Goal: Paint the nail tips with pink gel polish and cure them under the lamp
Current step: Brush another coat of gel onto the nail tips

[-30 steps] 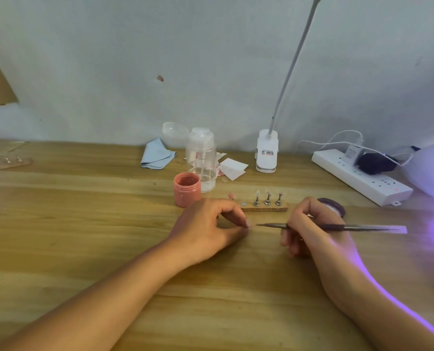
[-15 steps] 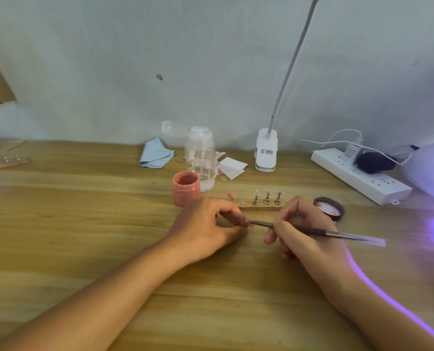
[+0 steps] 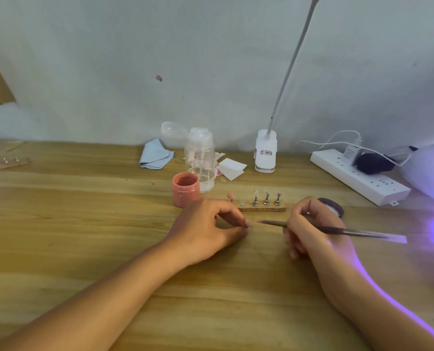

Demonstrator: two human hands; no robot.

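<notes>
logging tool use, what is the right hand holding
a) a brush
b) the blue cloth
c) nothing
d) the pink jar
a: the right hand grips a brush, its tip pointing at the nail tip pinched by the left hand.

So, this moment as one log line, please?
left hand: pinches nail tip | right hand: holds brush, apart from tip
</notes>
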